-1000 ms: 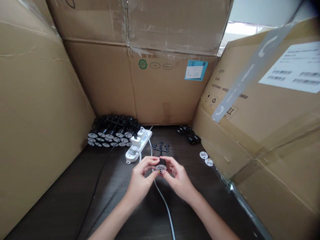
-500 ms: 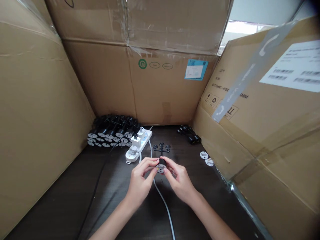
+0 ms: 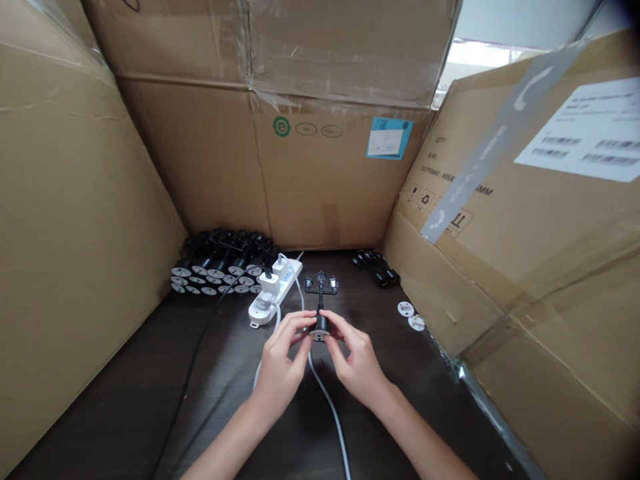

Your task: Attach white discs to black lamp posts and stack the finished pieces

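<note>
So the person has a little black three-lantern lamp post pinched at its round base, right out in front of them at about chest-centre of the view. Its long axis stands pretty much upright, lantern end up, pointing toward the back wall. The left hand and right hand come in from either side, fingers closed narrow on the base, and honestly neither hand looks nearer than the other. Just behind sits a white power strip, and a white cable runs under the hands across the dark counter. Further back there's a heap of black lamp parts, with two small white discs off right, all walled in by cardboard sheets.
</note>
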A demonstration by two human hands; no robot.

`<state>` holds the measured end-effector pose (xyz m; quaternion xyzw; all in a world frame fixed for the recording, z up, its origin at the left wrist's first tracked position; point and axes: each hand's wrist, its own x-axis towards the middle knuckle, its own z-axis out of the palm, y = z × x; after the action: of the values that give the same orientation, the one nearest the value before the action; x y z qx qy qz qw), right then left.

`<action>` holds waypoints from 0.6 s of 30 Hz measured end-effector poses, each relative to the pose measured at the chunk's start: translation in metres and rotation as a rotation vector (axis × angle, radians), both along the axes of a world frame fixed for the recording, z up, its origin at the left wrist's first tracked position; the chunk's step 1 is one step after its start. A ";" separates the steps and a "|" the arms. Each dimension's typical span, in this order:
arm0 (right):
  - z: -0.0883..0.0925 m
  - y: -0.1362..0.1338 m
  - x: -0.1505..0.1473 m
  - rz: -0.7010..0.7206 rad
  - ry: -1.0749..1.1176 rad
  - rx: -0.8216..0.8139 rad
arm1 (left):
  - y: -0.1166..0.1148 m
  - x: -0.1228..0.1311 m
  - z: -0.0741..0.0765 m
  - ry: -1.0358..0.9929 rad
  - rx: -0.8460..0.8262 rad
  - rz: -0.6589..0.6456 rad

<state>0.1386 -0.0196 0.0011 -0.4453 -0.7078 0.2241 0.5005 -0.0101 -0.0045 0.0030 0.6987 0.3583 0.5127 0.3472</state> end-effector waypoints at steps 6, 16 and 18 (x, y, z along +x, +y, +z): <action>0.004 -0.004 -0.003 0.019 -0.045 0.016 | 0.001 -0.003 0.003 0.045 0.002 0.009; -0.003 -0.001 -0.001 0.030 -0.096 0.027 | 0.002 -0.005 0.003 0.049 0.053 0.034; -0.003 -0.001 -0.001 0.036 -0.096 0.058 | 0.001 -0.006 0.003 0.047 0.072 0.050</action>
<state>0.1374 -0.0206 -0.0018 -0.4281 -0.7450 0.1906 0.4747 -0.0158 -0.0039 0.0062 0.7134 0.3648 0.5174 0.3004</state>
